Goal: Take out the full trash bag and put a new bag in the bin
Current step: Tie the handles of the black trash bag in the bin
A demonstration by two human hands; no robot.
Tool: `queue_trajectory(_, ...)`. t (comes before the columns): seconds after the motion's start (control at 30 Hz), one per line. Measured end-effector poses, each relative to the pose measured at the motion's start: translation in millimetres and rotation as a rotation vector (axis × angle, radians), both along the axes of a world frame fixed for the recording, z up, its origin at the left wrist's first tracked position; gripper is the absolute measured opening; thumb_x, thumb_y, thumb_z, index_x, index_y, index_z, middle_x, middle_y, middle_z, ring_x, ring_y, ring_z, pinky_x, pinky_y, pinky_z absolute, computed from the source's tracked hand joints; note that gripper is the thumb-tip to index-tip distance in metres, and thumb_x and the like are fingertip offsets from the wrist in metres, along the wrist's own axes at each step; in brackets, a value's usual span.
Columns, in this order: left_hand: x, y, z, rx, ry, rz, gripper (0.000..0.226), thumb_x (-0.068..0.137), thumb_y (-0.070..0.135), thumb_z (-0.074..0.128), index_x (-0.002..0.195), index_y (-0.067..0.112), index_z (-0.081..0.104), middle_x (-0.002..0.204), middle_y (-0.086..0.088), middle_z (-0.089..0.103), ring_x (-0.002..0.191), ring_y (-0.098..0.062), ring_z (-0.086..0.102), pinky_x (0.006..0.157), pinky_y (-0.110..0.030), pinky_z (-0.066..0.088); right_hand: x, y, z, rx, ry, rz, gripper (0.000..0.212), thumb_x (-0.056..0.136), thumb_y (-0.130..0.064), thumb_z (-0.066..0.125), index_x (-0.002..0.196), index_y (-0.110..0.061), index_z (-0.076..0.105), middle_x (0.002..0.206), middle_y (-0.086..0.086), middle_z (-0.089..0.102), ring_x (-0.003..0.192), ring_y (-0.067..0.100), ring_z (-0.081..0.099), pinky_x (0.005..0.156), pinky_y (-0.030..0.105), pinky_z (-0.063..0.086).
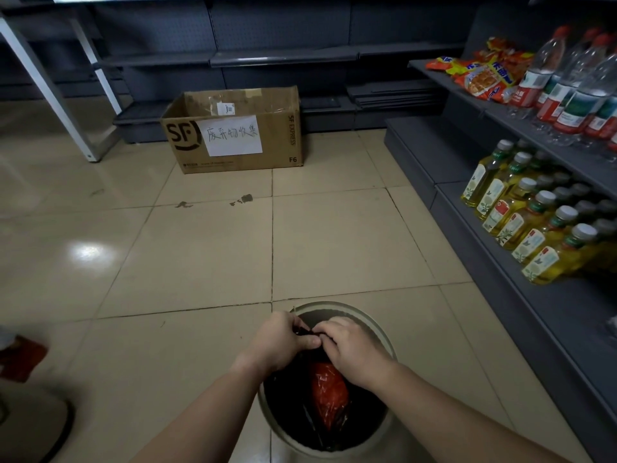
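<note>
A round grey bin [374, 320] stands on the tiled floor at the bottom centre. Inside it sits a black trash bag [287, 409] with red plastic waste [329, 392] showing through its gathered opening. My left hand [282, 339] and my right hand [354, 349] meet above the bin's middle. Both pinch the bunched top of the black bag between fingers and thumbs. The bag's neck is mostly hidden under my fingers.
A cardboard box [233, 132] with a handwritten paper label sits on the floor ahead. Grey shelves [521, 262] on the right carry oil bottles [534, 225], water bottles [567, 85] and snack packs [480, 71]. A metal frame leg [50, 91] stands at left.
</note>
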State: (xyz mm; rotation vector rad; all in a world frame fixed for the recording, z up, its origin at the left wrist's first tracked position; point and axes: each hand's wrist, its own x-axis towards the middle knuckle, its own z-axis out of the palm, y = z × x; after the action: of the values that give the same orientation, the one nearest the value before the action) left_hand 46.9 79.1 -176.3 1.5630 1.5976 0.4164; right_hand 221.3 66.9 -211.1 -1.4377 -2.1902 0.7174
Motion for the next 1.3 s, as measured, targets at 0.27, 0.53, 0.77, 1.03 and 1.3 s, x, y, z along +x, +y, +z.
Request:
queue_trajectory(0.27,12.6,-5.7,-0.2,0.144,0.128,-0.078,0.013,0.086,0.028,0.072,0.087,0.016,0.076,0.082,0.004,0.070,0.078,-0.012,0.064,0.068,-0.025,0.046,-1.4,-0.5,6.9,-0.165,0.020,-0.137,0.022,0.099,-0.023,0.042,0.086,-0.021,0.060,0.086,-0.004,0.061,0.080,0.013,0.053,0.069,0.026,0.039)
queue_trajectory(0.53,14.1,-3.6,-1.3,0.077,0.209,-0.158,0.016,0.091,0.030,0.064,0.088,0.017,0.073,0.085,0.002,0.072,0.075,-0.010,0.062,0.060,-0.021,0.040,-3.7,-9.7,4.4,-0.130,0.042,-0.267,0.011,0.097,-0.026,0.049,0.087,-0.031,0.049,0.074,-0.013,0.055,0.067,0.006,0.047,0.056,0.021,0.027)
queue_trajectory(0.77,10.3,-4.7,-4.4,-0.083,-0.001,-0.129,0.022,0.096,0.027,0.058,0.075,0.025,0.064,0.066,0.010,0.060,0.059,0.000,0.051,0.050,-0.008,0.037,6.0,-15.5,9.5,0.106,0.065,-0.112,0.007,0.090,-0.021,0.055,0.094,-0.027,0.056,0.094,-0.012,0.058,0.093,0.011,0.055,0.086,0.031,0.042)
queue_trajectory(1.03,7.2,-7.7,-3.2,-0.220,-0.242,-0.002,0.030,0.101,0.023,0.052,0.074,0.015,0.062,0.061,0.002,0.054,0.052,-0.007,0.045,0.052,-0.024,0.036,8.2,-26.6,8.4,0.326,-0.020,-0.052,0.017,0.079,-0.039,0.071,0.090,-0.029,0.064,0.097,-0.012,0.062,0.096,0.010,0.058,0.090,0.033,0.034)
queue_trajectory(1.3,3.8,-0.6,-10.3,-0.211,-0.314,0.034,0.037,0.096,0.025,0.062,0.059,0.017,0.063,0.056,-0.002,0.057,0.051,-0.013,0.046,0.053,-0.027,0.036,8.5,-28.0,7.5,0.456,-0.101,-0.040,0.006,0.083,-0.023,0.070,0.078,-0.022,0.067,0.084,-0.011,0.064,0.085,0.015,0.062,0.085,0.035,0.033)
